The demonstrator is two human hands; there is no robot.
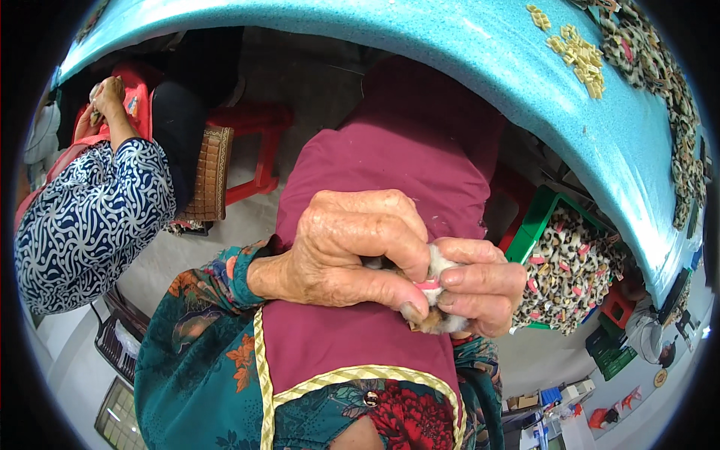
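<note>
Over my lap, both hands meet around a small furry piece (442, 261) in white, tan and dark fur. It looks like a little plush toy part, but the fingers cover most of it. My left hand (345, 251) is closed, its thumb and bent fingers pinching the piece from the left. From the other side, my right hand (484, 289) grips it with the fingers folded over. A narrow pink strip (428, 285) shows between the fingertips. Below them, pale and brown fur sticks out. A maroon apron (390, 169) with yellow trim lies under my hands.
To the right, a green crate (541, 214) holds many similar furry pieces with pink bits. A blue-covered table (480, 52) curves across the top, bearing small yellowish pieces (577, 56) and furry heaps (645, 56). At left, a person in a patterned top (97, 217) sits near a red stool (262, 150).
</note>
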